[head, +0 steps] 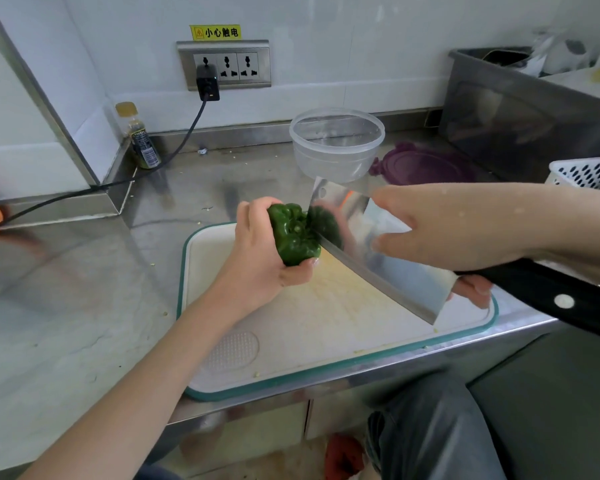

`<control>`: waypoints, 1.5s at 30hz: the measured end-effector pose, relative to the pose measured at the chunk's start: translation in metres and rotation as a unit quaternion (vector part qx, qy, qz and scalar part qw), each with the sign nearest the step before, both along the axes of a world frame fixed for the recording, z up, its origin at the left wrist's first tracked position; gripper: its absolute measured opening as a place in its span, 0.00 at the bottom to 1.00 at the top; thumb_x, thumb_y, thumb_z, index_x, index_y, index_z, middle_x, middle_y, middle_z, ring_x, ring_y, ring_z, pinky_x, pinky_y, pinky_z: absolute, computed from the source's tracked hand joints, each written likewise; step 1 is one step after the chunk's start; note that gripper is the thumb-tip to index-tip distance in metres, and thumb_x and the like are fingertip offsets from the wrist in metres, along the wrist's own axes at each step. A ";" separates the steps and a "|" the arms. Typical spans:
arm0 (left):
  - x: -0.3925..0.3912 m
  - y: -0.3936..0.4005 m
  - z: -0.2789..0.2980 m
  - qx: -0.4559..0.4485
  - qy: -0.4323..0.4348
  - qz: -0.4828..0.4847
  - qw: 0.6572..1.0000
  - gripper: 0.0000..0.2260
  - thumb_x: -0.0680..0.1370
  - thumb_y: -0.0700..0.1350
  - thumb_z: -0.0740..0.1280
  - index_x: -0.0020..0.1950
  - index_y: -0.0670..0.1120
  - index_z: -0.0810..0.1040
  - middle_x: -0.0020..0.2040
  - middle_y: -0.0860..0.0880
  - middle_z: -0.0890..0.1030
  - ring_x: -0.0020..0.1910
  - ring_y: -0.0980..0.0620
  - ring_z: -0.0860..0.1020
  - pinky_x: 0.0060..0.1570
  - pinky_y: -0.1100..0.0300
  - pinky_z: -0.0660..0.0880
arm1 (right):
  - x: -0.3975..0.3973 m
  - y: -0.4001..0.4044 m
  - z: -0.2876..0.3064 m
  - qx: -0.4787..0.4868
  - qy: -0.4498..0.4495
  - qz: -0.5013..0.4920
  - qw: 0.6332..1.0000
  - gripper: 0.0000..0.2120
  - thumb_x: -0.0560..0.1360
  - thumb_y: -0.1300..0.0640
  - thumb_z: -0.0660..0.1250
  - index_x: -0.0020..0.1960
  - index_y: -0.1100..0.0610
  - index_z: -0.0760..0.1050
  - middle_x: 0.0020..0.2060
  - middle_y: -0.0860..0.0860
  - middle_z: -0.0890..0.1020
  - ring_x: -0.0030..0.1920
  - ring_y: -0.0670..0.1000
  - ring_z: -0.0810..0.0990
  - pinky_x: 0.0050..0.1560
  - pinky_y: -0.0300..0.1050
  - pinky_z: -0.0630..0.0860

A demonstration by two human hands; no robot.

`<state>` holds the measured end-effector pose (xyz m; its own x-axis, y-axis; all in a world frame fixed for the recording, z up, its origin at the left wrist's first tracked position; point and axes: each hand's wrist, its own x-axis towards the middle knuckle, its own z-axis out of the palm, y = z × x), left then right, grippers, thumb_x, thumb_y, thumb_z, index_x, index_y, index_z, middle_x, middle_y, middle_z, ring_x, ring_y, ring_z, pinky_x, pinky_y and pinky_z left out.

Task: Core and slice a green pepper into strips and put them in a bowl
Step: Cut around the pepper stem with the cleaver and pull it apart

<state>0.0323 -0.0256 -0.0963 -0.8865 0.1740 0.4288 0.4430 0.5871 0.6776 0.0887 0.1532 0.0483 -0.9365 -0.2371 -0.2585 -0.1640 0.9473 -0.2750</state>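
Fingers (257, 216) of left hand (260, 258) curled round green pepper (291, 233)

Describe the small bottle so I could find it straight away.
Start at the wall socket panel and follow the black cable down to the steel counter. The bottle stands left of it in the corner: small, dark, labelled, with a yellowish cap.

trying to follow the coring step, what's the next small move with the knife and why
Probably press the cleaver on down through the pepper. Its edge already sits on the pepper near the middle, the left hand grips the pepper just above the board, and the right hand holds the blade. The pepper looks whole and the bowl empty, so halving comes first.
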 end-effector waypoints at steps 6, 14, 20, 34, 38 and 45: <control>0.002 0.002 0.000 -0.020 0.010 -0.003 1.000 0.38 0.60 0.59 0.64 0.64 0.41 0.62 0.54 0.48 0.60 0.53 0.51 0.65 0.52 0.77 0.61 | -0.005 0.002 -0.003 0.015 0.004 0.003 1.000 0.15 0.80 0.54 0.56 0.55 0.66 0.71 0.31 0.48 0.66 0.29 0.46 0.65 0.28 0.28 0.65; 0.007 0.005 0.003 -0.045 0.020 -0.007 0.999 0.37 0.61 0.58 0.64 0.64 0.39 0.62 0.54 0.48 0.60 0.55 0.47 0.65 0.56 0.63 0.64 | -0.005 0.000 -0.004 0.034 -0.011 0.024 0.999 0.09 0.81 0.57 0.54 0.51 0.63 0.68 0.31 0.49 0.66 0.27 0.47 0.64 0.25 0.25 0.65; 0.002 0.000 0.002 0.003 0.016 0.009 1.000 0.36 0.64 0.44 0.78 0.64 0.39 0.61 0.56 0.47 0.60 0.55 0.55 0.62 0.55 0.80 0.58 | -0.006 0.011 -0.002 0.085 0.020 0.036 0.996 0.14 0.79 0.48 0.58 0.62 0.52 0.68 0.36 0.41 0.68 0.34 0.42 0.70 0.32 0.30 0.68; -0.002 -0.029 0.031 -0.032 -0.134 -0.108 0.985 0.46 0.57 0.61 0.77 0.71 0.58 0.60 0.63 0.57 0.63 0.60 0.68 0.67 0.61 0.68 0.64 | 0.016 0.041 -0.008 -0.046 -0.032 -0.027 0.998 0.09 0.79 0.50 0.59 0.55 0.54 0.66 0.16 0.26 0.67 0.20 0.28 0.70 0.26 0.25 0.68; -0.003 -0.039 0.036 -0.031 -0.166 -0.116 0.979 0.37 0.52 0.60 0.77 0.59 0.60 0.69 0.58 0.56 0.69 0.55 0.66 0.71 0.59 0.62 0.71 | 0.017 0.040 -0.008 -0.062 -0.048 -0.027 0.997 0.11 0.79 0.49 0.59 0.51 0.58 0.67 0.15 0.39 0.72 0.16 0.40 0.71 0.19 0.31 0.66; 0.002 -0.026 0.028 0.027 -0.102 -0.102 0.989 0.31 0.62 0.37 0.79 0.58 0.51 0.67 0.62 0.59 0.75 0.61 0.61 0.74 0.62 0.54 0.73 | 0.015 0.033 -0.011 -0.055 -0.009 -0.004 0.998 0.05 0.78 0.47 0.59 0.49 0.48 0.66 0.25 0.40 0.79 0.26 0.38 0.77 0.27 0.33 0.72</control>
